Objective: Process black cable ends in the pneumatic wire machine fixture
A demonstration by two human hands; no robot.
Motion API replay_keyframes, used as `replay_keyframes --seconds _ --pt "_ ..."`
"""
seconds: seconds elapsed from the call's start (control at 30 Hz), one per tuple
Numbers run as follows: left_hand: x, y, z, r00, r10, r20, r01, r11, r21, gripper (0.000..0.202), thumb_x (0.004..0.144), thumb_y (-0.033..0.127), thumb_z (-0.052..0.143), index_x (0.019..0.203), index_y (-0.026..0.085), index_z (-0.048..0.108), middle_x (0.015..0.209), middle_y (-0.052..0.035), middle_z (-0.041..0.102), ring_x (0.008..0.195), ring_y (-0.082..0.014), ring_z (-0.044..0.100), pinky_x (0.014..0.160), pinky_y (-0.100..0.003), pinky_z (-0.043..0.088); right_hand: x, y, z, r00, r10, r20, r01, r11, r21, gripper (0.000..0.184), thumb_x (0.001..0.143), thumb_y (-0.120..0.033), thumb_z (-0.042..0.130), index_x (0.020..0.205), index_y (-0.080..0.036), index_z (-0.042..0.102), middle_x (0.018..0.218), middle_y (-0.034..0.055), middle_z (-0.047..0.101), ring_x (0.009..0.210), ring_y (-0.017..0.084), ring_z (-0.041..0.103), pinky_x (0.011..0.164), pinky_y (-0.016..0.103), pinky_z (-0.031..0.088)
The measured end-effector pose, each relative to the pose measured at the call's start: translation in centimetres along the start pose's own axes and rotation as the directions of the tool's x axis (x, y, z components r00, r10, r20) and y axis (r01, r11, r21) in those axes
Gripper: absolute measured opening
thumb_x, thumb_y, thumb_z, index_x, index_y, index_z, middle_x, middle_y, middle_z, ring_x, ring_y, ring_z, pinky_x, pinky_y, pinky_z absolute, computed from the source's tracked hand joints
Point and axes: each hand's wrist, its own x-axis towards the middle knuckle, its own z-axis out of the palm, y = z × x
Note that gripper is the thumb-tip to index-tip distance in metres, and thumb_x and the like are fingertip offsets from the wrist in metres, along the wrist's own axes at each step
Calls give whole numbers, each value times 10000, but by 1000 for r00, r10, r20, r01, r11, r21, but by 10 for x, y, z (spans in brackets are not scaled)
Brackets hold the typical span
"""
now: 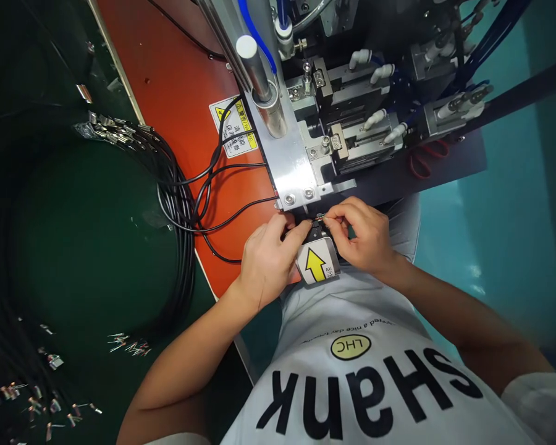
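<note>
My right hand [364, 238] pinches the fine coloured wires [321, 217] between thumb and forefinger, just above a small black fixture [315, 232] at the machine's front edge. On the fixture's other side, my left hand [267, 254] is closed, its thumb tip against the black block and its fingers curled. A black cable [229, 261] runs from the left under this hand; the grip on it is mostly hidden. Below the fixture sits a white plate [317, 262] with a yellow arrow. The wires' exact seat in the fixture is too small to tell.
A metal machine plate [296, 170] with a vertical rod [254, 68], air fittings and small cylinders stands ahead. A bundle of black cables [178, 210] lies left, across the orange board [176, 93] and green mat [92, 247]. Red-handled scissors [419, 164] lie at right.
</note>
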Motion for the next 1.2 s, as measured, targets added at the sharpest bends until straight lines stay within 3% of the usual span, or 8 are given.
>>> replay_keyframes --seconds 0.07,0.17,0.37,0.6,0.8,0.9,1.03,1.2 --pt "0 0 1 1000 2 -10 -2 1000 -3 314 995 212 415 1181 161 664 931 -91 584 798 -163 573 629 -248 437 1 4 0 994 103 48 -108 987 120 68 914 -211 595 856 -198 628 785 10 626 646 126 550 654 283 451" --pt "0 0 1 1000 6 -16 -6 1000 -5 316 995 208 410 1177 162 664 925 -91 581 780 -156 561 617 -244 429 1 9 2 950 272 151 -307 897 317 113 914 -284 619 852 -190 622 729 -6 607 593 108 530 586 259 432" --pt "0 0 2 1000 11 -11 -11 1000 -1 318 996 197 402 1176 161 662 925 -93 577 777 -157 556 629 -254 442 3 11 2 846 438 303 -532 714 454 211 895 -409 657 905 -199 639 680 -26 577 485 80 465 459 243 337" --pt "-1 -2 3 1000 19 1 -19 1000 12 337 985 189 397 1202 166 655 936 -98 579 783 -166 558 625 -261 431 14 8 2 814 438 381 -580 645 497 180 869 -348 672 820 -195 592 613 -43 546 485 84 475 476 242 365" --pt "-1 -2 5 1000 7 8 -7 999 45 338 989 201 398 1199 196 662 957 -100 595 777 -172 558 622 -272 404 16 -2 -5 858 436 270 -508 799 323 161 874 -313 649 795 -192 578 591 -36 557 484 91 490 490 247 366" --pt "-1 -1 5 1000 14 15 -15 999 49 341 995 215 387 1203 192 657 965 -103 608 777 -176 569 631 -283 412 17 -1 -3 818 476 324 -574 714 400 170 865 -325 655 796 -188 582 594 -36 569 493 99 520 516 256 407" --pt "1 0 4 1000 23 10 -23 999 28 324 987 184 391 1180 167 651 986 -114 639 834 -190 603 681 -296 453 17 5 -1 784 421 456 -619 582 528 233 858 -385 675 793 -170 614 612 -32 586 520 98 550 583 266 459" --pt "2 -1 5 999 45 -16 -45 999 -6 296 967 147 421 1148 135 655 978 -122 647 900 -202 617 737 -300 467 14 7 0 816 423 394 -578 625 525 199 873 -367 662 820 -186 600 590 -46 569 506 100 555 546 251 435"
